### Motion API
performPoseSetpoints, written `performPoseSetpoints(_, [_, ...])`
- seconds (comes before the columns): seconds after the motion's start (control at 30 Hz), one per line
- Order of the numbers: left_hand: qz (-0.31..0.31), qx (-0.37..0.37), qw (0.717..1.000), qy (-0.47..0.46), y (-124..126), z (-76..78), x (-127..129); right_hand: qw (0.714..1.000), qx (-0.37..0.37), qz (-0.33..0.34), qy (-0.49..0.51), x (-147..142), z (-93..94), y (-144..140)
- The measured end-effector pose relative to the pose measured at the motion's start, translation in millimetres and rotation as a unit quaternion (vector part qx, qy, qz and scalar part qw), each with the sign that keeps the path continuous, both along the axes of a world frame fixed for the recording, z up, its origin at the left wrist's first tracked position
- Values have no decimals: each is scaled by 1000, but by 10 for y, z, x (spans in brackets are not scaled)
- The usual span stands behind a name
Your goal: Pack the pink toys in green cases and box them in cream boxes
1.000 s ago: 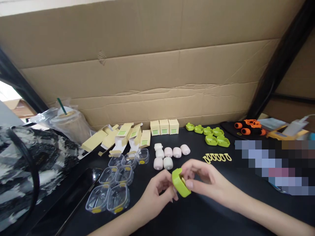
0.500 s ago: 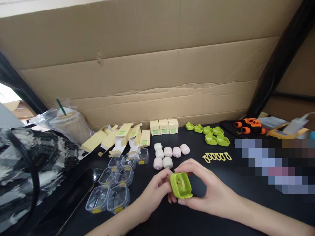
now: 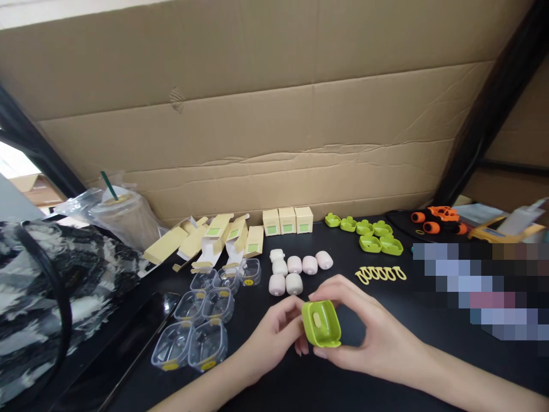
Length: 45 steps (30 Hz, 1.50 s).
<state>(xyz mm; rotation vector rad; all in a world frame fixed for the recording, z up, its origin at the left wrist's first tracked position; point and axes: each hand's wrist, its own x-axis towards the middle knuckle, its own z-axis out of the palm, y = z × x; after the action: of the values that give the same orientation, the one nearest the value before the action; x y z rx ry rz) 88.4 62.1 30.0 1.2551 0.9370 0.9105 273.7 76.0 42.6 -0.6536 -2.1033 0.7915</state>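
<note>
while both hands' fingers [image 3: 295, 329] grip it, the green case [image 3: 321, 323] stands upright, facing the camera.

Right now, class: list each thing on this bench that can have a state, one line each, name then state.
green case: held by both hands, above the table
left hand: gripping the case's left side
right hand: wrapped around the case
clear shells: open, empty
small boxes: upright, closed
flat cartons: lying, flaps open
iced drink: bagged, straw in
</note>
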Motion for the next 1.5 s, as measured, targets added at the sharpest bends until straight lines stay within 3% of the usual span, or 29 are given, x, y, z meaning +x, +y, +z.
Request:
performPoseSetpoints(0.23, [15, -11, 1000, 10, 40, -98, 14, 1000, -8, 3, 3, -19, -25, -3])
performPoseSetpoints(0.77, [26, -27, 999, -12, 26, -107, 26, 999, 38, 12, 19, -9, -50, -1])
performPoseSetpoints(0.9, [3, -59, 998, -34, -1, -154, 17, 999, 34, -7, 36, 19, -90, 42])
performPoseSetpoints(1.13, [-42, -163, 978, -126, -57, -90, -32, 996, -20, 51, -72, 109, -83, 144])
performPoseSetpoints(1.27, [-45, -181, 973, -134, -73, -86, -9, 988, -20, 83, -129, 141, -43, 185])
performPoseSetpoints(1.37, [-29, -191, 969, -154, -55, -115, 4, 989, 9, 55, -137, 186, 19, 343])
performPoseSetpoints(1.5, [-23, -190, 969, -156, -55, -165, 19, 976, 25, -79, -201, 268, 57, 720])
